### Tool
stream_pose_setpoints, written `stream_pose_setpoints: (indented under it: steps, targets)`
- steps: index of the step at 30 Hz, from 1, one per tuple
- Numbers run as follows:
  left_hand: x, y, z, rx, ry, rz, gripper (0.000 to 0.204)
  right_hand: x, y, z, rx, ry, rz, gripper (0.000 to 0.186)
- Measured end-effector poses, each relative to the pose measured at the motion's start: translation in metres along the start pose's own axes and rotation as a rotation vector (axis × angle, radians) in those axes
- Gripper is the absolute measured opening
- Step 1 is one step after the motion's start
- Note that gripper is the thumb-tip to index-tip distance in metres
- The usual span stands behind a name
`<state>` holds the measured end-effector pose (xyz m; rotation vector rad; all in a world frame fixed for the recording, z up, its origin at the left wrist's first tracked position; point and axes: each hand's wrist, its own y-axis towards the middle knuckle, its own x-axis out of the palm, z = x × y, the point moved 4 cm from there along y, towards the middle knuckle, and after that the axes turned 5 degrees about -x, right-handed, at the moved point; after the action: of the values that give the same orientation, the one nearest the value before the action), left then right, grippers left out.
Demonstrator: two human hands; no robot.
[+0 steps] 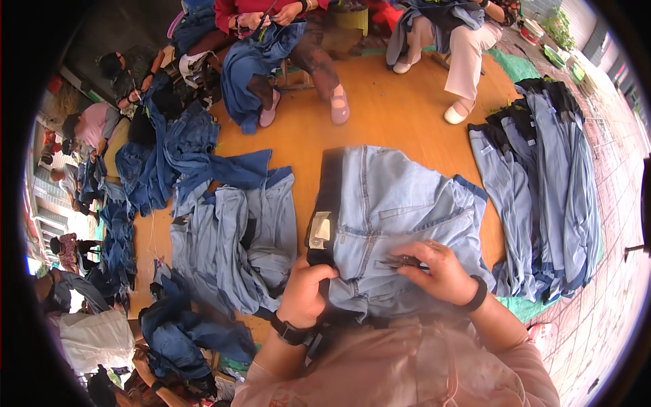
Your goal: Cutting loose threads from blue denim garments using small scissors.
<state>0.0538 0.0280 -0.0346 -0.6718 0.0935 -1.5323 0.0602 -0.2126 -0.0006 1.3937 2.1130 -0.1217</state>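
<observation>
Spread in front of me is a pair of light-blue jeans [400, 197], its pale inner side and seams outward. A dark waistband [330, 183] runs down its left edge and carries a cream label [319, 230]. My left hand [304, 290] is closed on the waistband's near end, thumb on top. Over the lower part of the jeans, my right hand [442, 273] is closed around small metal thread snips [400, 262], their tips pointing left just above the cloth. Its palm side is hidden.
Light-blue jeans lie heaped [234, 237] to the left; a long stack of jeans [546, 190] lies right on green sheeting [525, 308]. Darker jeans [193, 149] pile up farther left. Across the orange-brown board [400, 95], seated people handle denim; others sit along the left.
</observation>
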Motion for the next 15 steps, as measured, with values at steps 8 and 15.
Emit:
stream_pose_setpoints:
  steps: [8, 15]
  targets:
    - [0.045, 0.000, 0.020, -0.290, -0.313, -0.144, 0.032, -0.006, 0.000, -0.005, 0.080, 0.180, 0.093, 0.030]
    - [0.051, 0.004, 0.023, -0.129, 0.028, -0.167, 0.028, -0.006, 0.008, -0.017, -0.041, -0.005, 0.123, 0.033]
